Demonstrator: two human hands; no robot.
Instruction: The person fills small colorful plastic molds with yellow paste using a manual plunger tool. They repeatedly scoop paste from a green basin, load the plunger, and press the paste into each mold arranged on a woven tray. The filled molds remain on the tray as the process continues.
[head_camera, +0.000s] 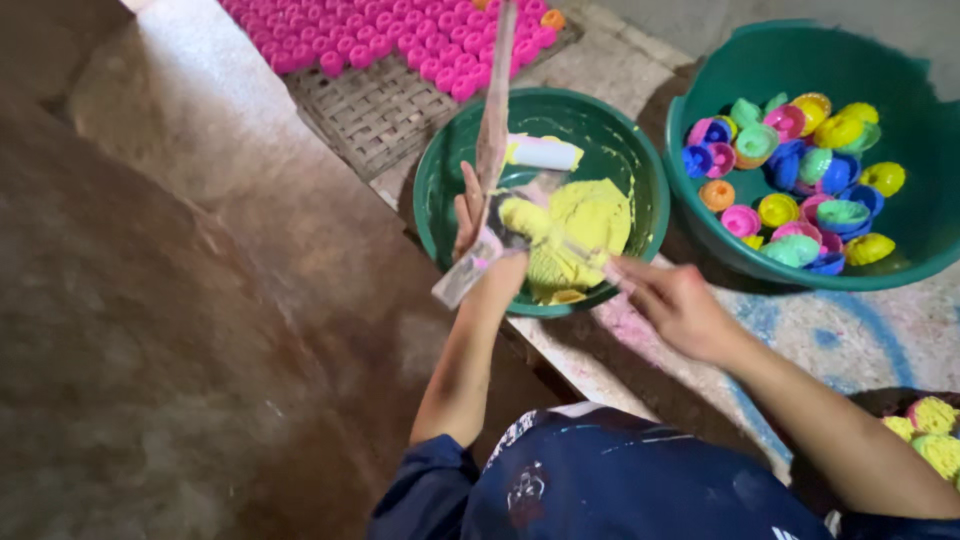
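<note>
My left hand (478, 235) reaches over the near left side of a small green bowl (440, 165) and grips a clear plastic bag (492, 120). The bag stretches up and away as a long strip. Its lower part is smeared with yellow paste (585, 225), which fills the bowl's near half. A white and yellow roll (545, 152) lies at the bowl's far side. My right hand (675, 305) rests at the bowl's near right rim, fingers pinched together and pointing at the paste. What they pinch is too small to tell.
A large green tub (900, 60) on the right holds several small coloured moulds (800, 170). Rows of pink moulded pieces (400, 35) sit on a woven mat (370, 115) at the back. Yellow pieces (930, 430) lie at the right edge. The floor (850, 340) shows blue and pink stains.
</note>
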